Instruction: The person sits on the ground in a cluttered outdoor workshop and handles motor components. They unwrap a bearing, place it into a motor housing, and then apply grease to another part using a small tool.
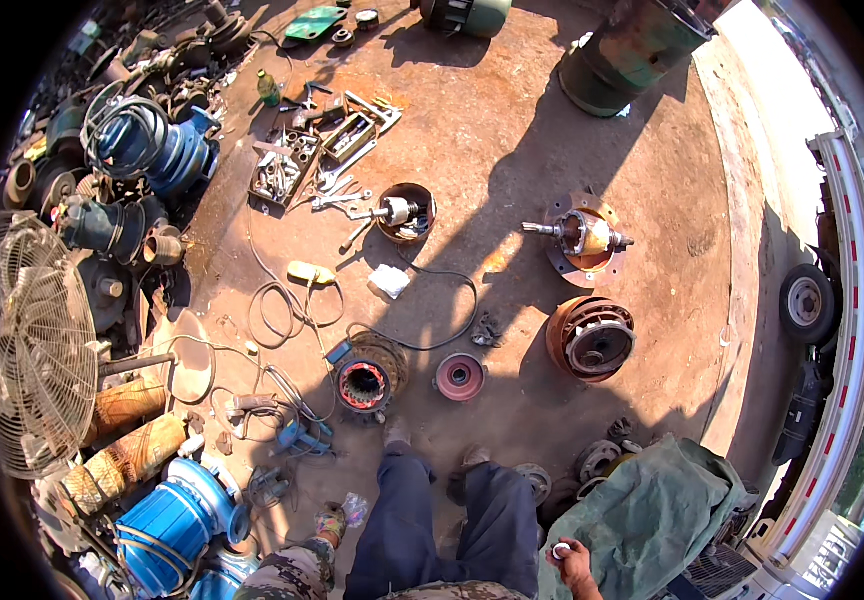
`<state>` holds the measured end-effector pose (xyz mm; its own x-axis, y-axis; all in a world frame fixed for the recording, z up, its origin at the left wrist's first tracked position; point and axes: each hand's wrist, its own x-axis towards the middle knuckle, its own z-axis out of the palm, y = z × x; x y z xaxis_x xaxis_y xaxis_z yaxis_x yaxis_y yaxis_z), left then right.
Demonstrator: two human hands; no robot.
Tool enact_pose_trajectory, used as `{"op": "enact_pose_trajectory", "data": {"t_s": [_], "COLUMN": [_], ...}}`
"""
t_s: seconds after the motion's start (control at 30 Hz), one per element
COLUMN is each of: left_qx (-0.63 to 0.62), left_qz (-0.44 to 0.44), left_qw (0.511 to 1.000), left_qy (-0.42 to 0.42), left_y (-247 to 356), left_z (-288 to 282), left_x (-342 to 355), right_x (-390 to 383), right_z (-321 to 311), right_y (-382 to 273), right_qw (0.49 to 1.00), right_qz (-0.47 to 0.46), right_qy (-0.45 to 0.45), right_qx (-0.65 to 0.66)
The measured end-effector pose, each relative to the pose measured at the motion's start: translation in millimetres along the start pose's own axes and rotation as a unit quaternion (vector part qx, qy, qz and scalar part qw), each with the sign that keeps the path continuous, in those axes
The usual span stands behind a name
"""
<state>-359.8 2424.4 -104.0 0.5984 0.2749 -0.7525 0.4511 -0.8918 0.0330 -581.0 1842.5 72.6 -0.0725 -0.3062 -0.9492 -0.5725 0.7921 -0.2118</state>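
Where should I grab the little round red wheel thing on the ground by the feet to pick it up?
Grab the round red disc by its outer rim, coming straight down from above. It lies flat with its face up, and the ground around it looks bare, so fingers can probably wrap the edge from both sides. The raised hub in its middle looks too small for a firm hold. It may be heavy, so two hands seem wise.

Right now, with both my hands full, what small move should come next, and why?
Probably step forward and crouch toward the stator on the ground. The left hand grips a clear crumpled wrapper and the right hand a small white object, both held at the hips. The stator lies just beyond the shoes, out of reach from standing.
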Motion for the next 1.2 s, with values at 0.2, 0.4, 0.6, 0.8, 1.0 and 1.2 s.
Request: {"op": "enact_pose_trajectory", "data": {"t_s": [0.2,0.4,0.6,0.8,1.0,1.2], "left_qx": [0.184,0.035,-0.02,-0.126,-0.135,-0.203], "left_qz": [0.011,-0.076,-0.116,-0.102,-0.175,-0.196], "left_qw": [0.983,0.994,0.98,0.979,0.975,0.958], "left_qy": [0.007,0.074,0.16,0.126,-0.021,0.052], "left_y": [43,220,341,429,490,640], "left_z": [-39,-106,-110,-120,-87,-195], "left_x": [21,-32,-45,-30,26,70], "right_x": [-57,114,48,27,-7,-29], "right_z": [-64,-77,51,142,274,427], "right_y": [-8,-119,-451,-618,-729,-845], "right_qw": [0.855,0.998,0.983,0.969,0.96,0.955], "right_qz": [-0.316,0.035,-0.15,-0.193,-0.178,-0.153], "right_qy": [-0.11,-0.049,-0.098,-0.141,-0.216,-0.234], "right_qx": [-0.395,-0.003,0.042,0.061,-0.001,-0.098]}}
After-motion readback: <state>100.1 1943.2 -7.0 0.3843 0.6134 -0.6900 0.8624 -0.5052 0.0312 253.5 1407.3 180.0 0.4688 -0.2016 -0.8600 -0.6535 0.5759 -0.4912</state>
